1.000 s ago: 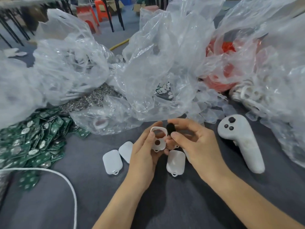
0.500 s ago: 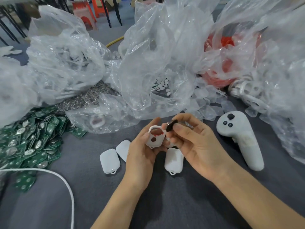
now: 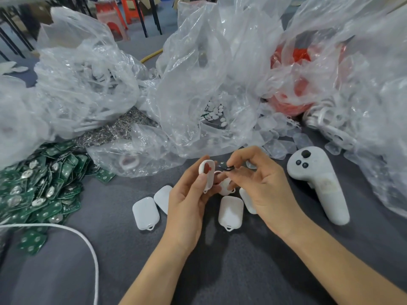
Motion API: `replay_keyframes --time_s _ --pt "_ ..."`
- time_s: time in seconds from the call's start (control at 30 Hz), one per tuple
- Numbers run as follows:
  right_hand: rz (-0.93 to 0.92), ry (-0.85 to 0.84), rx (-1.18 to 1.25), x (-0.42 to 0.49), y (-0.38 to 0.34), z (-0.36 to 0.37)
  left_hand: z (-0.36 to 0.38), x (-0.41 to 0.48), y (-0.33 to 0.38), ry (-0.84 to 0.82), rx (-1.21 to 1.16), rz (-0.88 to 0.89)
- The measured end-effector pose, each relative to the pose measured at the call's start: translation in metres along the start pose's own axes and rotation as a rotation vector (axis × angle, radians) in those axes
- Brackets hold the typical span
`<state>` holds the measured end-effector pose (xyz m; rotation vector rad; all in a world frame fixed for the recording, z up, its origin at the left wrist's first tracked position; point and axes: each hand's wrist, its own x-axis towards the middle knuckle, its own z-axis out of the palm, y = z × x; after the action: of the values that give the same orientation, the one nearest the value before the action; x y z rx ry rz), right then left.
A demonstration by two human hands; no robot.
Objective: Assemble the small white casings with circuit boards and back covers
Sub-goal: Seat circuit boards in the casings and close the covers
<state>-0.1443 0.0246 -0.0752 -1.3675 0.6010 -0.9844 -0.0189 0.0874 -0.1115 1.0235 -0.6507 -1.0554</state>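
**A:** What is each hand doing?

**B:** The left hand [image 3: 189, 194] grips one white casing [image 3: 208, 176] by its sides, and a red spot shows in the opening. The right hand [image 3: 264, 186] pinches a small black piece [image 3: 228, 169] between thumb and forefinger.

**A:** How do the two lie to each other?

**B:** The black piece sits just to the right of the casing's upper end. I can't tell whether they touch. The casing's long axis stands nearly upright, loop end down. The right hand is the nearer one, so I'd judge the piece has to go leftward into the opening.

**A:** And the counts?

**B:** One casing held and one black piece. Five white shells [image 3: 145, 213] lie on the table [image 3: 220, 271]: two left of the left hand, one below the hands, one half hidden under the right hand, and one partly hidden between the hands. The green circuit boards [image 3: 39, 179] are heaped at far left, too many to count. One white controller [image 3: 319, 186] lies to the right, with plastic bags [image 3: 198, 73] behind
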Motion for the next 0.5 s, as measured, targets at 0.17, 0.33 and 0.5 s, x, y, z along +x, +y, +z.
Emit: replay_keyframes --time_s 0.17,0.33,0.5 --pt "0.000 0.008 -0.053 -0.0019 0.0047 0.0011 0.0035 -0.0022 -0.0002 -0.003 0.092 0.050" --pt "0.091 0.080 -0.017 -0.0019 0.0085 -0.0032 0.0074 -0.0070 -0.0030 0.032 0.328 0.229" --pt "0.099 0.091 -0.140 -0.0002 0.0058 -0.0041 0.0077 -0.0099 -0.0087 0.049 0.508 0.313"
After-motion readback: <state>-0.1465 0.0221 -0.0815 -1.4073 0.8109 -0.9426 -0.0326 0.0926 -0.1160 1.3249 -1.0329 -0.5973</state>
